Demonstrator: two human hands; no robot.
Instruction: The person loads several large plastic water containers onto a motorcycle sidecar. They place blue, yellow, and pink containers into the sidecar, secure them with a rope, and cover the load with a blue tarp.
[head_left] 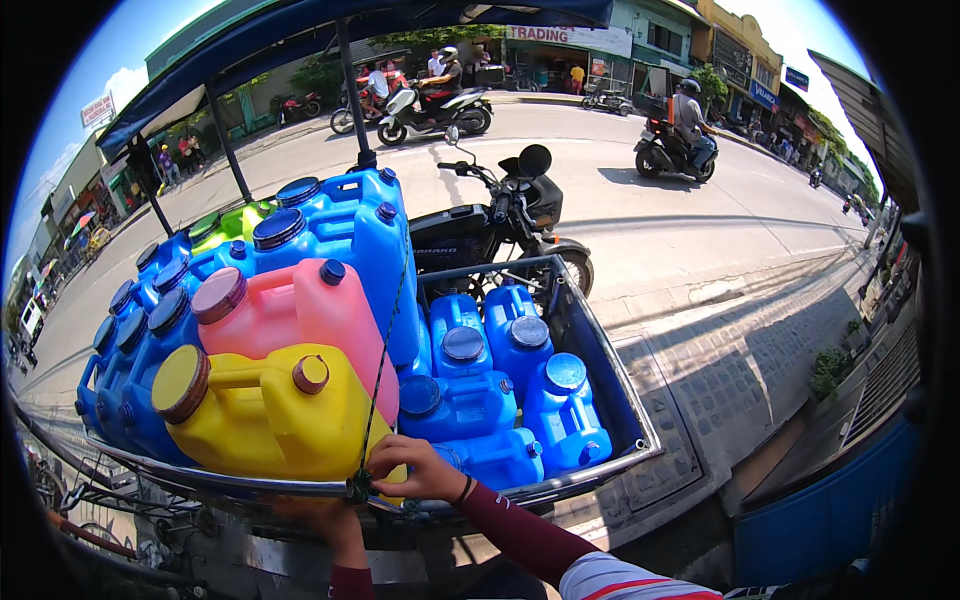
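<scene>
A thin dark cord (378,385) runs down over the stacked plastic jugs to a dark knotted bundle (358,487) on the metal rail (270,487) of a sidecar. My right hand (420,468) is closed at this bundle, its fingertips pinching the cord beside the rail. Below the rail is my left hand (325,515), smeared by motion, with its fingers partly hidden. A yellow jug (270,415) lies just behind the rail, nearest to both hands. Behind it sits a pink jug (305,305), and taller blue jugs (385,250) rise beyond.
Several smaller blue jugs (470,405) fill the sidecar's right section. A black motorcycle (490,220) is attached on the far side, under a dark canopy (230,65) on posts. Riders pass on the road, one on a white scooter (440,110). Paving (730,370) lies to the right.
</scene>
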